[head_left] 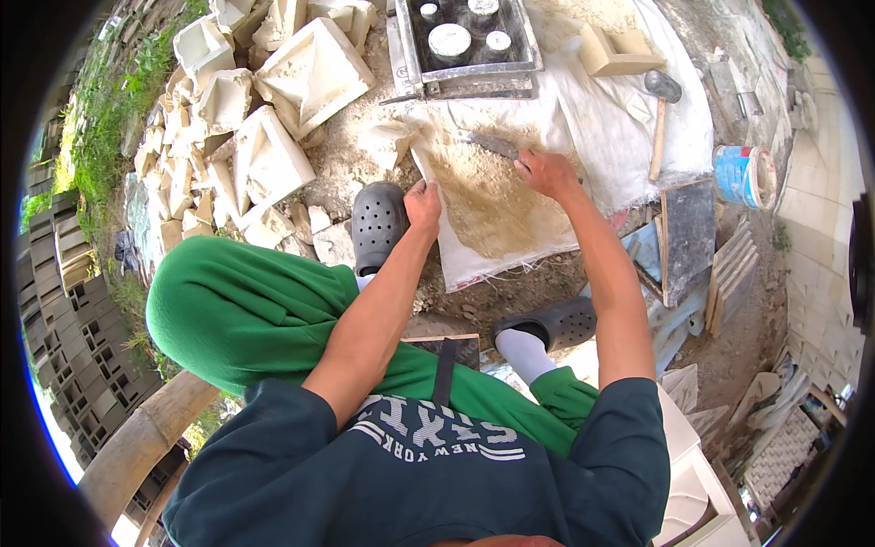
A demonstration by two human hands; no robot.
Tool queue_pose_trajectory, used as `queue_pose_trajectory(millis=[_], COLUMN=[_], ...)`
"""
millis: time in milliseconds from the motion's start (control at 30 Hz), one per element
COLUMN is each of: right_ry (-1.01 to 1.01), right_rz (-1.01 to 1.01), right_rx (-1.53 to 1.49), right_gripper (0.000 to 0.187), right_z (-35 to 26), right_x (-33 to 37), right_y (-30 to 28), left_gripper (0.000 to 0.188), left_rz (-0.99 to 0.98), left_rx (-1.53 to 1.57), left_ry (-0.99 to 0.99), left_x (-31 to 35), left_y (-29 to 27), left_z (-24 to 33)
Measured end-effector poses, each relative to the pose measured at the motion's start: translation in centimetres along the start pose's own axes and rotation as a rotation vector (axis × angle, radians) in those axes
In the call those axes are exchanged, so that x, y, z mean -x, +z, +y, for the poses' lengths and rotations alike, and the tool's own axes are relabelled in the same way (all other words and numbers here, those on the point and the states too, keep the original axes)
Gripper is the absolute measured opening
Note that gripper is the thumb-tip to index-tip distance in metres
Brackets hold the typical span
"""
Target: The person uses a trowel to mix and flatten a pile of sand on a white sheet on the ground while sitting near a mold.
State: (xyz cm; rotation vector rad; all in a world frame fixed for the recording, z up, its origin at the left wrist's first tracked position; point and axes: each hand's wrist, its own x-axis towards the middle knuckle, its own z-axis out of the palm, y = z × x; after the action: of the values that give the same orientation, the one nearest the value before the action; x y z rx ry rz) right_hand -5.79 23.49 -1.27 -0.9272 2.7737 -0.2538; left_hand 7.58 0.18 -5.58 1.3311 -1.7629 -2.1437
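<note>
My left hand pinches the edge of a white woven sack spread on the ground, lifting that edge slightly. In my right hand is a trowel, its dark flat blade pointing left over the sack. The fingers wrap round its handle, which is mostly hidden. Tan sandy powder lies spread across the sack below the blade. Beyond it sits a dark rectangular mould with several round, pale-topped posts inside.
Broken cream cast blocks are heaped at the left. A hollow cast piece and a mallet rest on the sheet at the right. Farther right are a blue bucket and a dark board. My clogs flank the sack.
</note>
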Motion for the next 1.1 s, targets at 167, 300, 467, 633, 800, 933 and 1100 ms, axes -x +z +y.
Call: queue_pose_trajectory(millis=[167,300,467,633,800,933,1100], right_ry=[-0.304,-0.279,0.227,0.379,0.529,0.576,0.565], right_rz=[-0.019,0.044,0.046,0.191,0.054,0.133,0.265], right_rx=[0.107,0.160,-0.192,-0.498,-0.480,-0.491,-0.523], right_gripper=[0.023,0.022,0.031,0.033,0.035,0.032,0.030], right_z=[0.0,0.5,-4.2,-9.4,-13.4,-14.9,-16.3], right_x=[1.5,3.8,8.3,11.4,11.0,11.0,11.1], right_y=[-2.9,-6.1,-5.2,1.4,4.2,4.1,4.2], left_gripper=[0.027,0.027,0.029,0.034,0.037,0.037,0.035], left_rz=[-0.066,-0.078,-0.070,-0.154,-0.200,-0.181,-0.155], left_rx=[-0.062,-0.095,0.075,-0.144,-0.145,-0.166,-0.124], left_ry=[0.051,0.115,0.011,-0.051,-0.085,-0.032,-0.042], left_x=[-0.6,1.6,1.4,1.8,1.3,1.7,1.7], left_y=[-0.4,1.0,0.2,-0.1,0.0,0.4,0.6], left_z=[-0.2,1.4,0.1,-1.1,-1.3,-1.2,-0.9])
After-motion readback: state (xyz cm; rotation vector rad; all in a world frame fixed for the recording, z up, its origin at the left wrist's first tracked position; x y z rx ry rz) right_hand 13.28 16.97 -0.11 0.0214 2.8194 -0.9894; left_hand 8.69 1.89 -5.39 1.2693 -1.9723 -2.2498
